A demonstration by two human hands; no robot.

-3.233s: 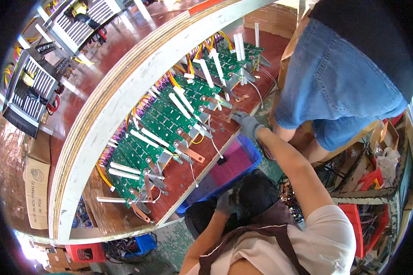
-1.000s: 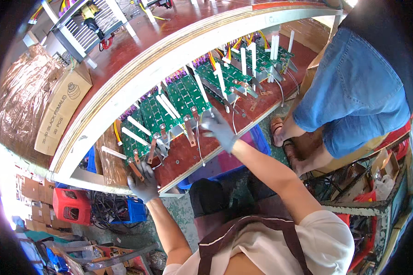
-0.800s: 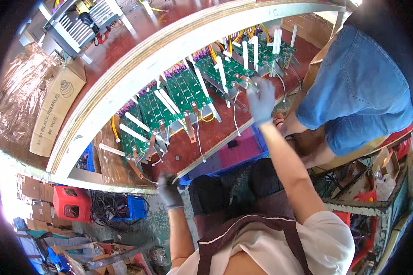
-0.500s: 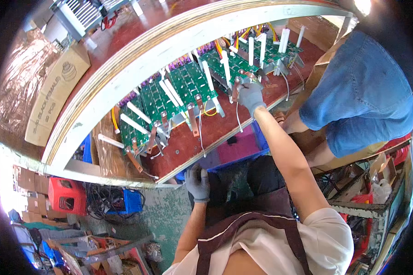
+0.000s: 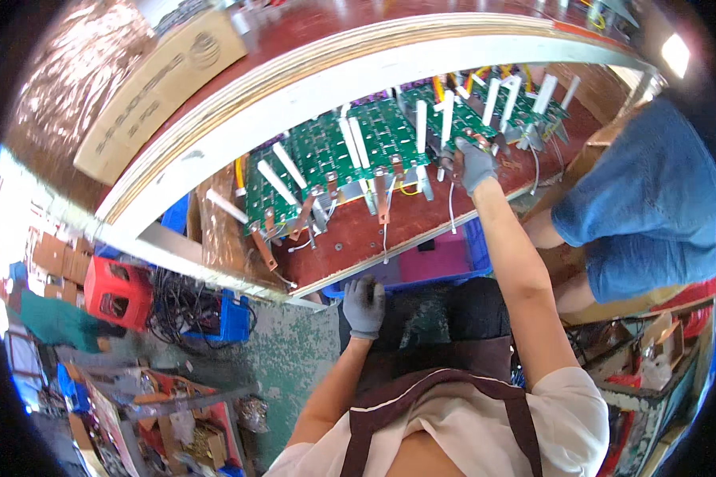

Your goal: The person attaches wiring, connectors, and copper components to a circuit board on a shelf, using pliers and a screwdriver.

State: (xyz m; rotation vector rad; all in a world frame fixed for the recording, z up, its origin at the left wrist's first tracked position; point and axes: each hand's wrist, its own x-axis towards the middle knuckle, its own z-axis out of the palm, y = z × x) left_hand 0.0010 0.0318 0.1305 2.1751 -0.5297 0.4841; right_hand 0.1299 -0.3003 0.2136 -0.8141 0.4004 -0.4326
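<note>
Green circuit boards (image 5: 326,147) stand in a row on a dark red shelf (image 5: 422,209), with white rods, copper strips and white wires along their front. My right hand (image 5: 476,167), in a grey glove, is closed at the front edge of a smaller circuit board (image 5: 463,119) right of the middle. Its fingertips are partly hidden among the copper pieces there. Also gloved in grey, my left hand (image 5: 363,308) is held just in front of the shelf edge with its fingers up and loosely bent, nothing visible in it.
Above the boards runs a thick wooden upper shelf edge (image 5: 358,70). A blue bin (image 5: 477,246) sits below the shelf. A person in denim shorts (image 5: 644,215) stands close at right. A red stool (image 5: 118,292) and black cables (image 5: 184,306) are on the floor at left.
The view has shifted, so the shelf and boards appear further right. My right hand stays at the same board edge; my left hand remains in front of the shelf.
</note>
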